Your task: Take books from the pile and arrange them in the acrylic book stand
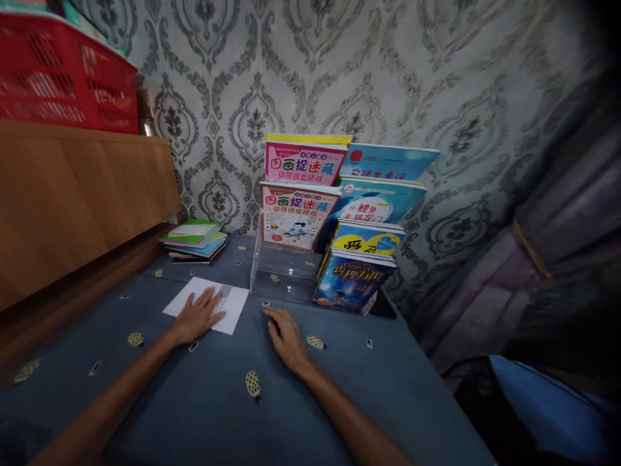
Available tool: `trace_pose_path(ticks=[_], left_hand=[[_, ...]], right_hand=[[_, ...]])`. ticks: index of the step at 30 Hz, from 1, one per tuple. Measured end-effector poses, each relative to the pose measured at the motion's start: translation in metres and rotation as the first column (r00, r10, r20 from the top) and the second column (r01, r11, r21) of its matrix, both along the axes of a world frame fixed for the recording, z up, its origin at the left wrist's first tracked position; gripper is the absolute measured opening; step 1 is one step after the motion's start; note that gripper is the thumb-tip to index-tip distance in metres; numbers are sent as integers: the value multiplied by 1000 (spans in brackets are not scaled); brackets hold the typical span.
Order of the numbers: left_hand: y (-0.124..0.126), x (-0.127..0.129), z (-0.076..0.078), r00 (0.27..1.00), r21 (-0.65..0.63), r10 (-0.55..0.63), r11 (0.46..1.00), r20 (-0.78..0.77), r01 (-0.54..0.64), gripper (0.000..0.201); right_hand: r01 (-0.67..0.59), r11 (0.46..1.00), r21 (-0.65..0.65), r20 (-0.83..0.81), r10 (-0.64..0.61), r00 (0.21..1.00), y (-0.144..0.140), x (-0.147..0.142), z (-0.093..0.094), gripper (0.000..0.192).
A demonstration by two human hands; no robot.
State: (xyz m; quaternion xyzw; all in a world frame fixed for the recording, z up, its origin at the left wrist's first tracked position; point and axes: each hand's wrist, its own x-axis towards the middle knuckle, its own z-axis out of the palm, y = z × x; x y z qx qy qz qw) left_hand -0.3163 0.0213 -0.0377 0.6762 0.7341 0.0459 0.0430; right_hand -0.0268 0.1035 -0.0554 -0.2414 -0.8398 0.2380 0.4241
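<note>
Left hand (198, 316) flat, fingers spread, pressing white paper sheet (207, 304), long axis running left-right. Right hand (287, 336) just right of sheet, palm down on counter (204, 401), grip loose, holding nothing.

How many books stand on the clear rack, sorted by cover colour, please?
Pink-covered books: 2
Blue-covered books: 4
Total: 6, on the clear rack
</note>
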Motion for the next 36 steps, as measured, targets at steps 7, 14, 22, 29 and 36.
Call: trace_pose_path(ticks=[7,14,22,29,36], left_hand=[[-12,17,9,1000,-18,-16,1000,4,16,71],[-37,40,2,994,13,-110,994,-2,110,71],[-56,91,16,895,62,-442,896,61,439,69],[-62,123,34,689,-10,-672,714,272,700,60],[-59,125,39,632,-25,-696,665,340,746,62]], right_hand=[[-35,998,55,32,33,999,-9,3,7,34],[-95,990,108,108,83,991,-18,4,22,37],[-230,964,136,197,201,960,-37,1,36,37],[-442,897,-9,344,418,841,-55,-3,50,37],[-460,882,-104,348,466,814,-47,-1,46,42]])
